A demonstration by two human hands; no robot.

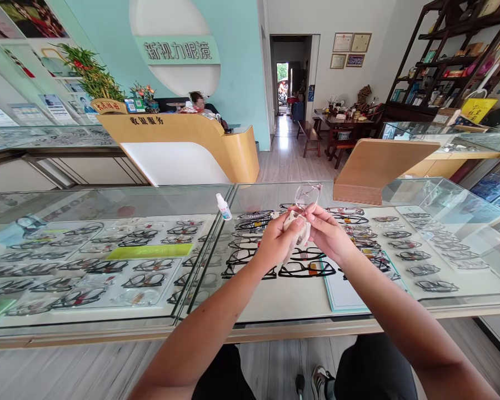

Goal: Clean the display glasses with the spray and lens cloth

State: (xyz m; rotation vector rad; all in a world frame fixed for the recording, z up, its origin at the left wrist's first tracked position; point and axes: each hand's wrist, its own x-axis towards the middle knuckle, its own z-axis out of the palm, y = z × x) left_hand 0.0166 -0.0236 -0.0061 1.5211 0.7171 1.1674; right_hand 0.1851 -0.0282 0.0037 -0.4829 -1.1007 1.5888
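Over the glass display counter [258,194] I hold a pair of clear-framed eyeglasses [308,195], one lens standing up above my fingers. My left hand [281,233] is closed around a whitish cloth [300,230], its thumb pressed on it against the glasses. My right hand [325,228] pinches the glasses' frame from the right side. The other lens is hidden by the cloth and fingers. A small white spray bottle [224,208] stands on the glass to the left of my hands. Rows of dark-framed eyeglasses [307,270] lie beneath, inside the counter.
A wooden stand [379,169] sits on the counter at the right. Another display case [108,203] adjoins on the left. Across the room, a person [198,103] is behind the wooden reception desk [237,150]. A table [344,119] and benches [309,136] stand farther back.
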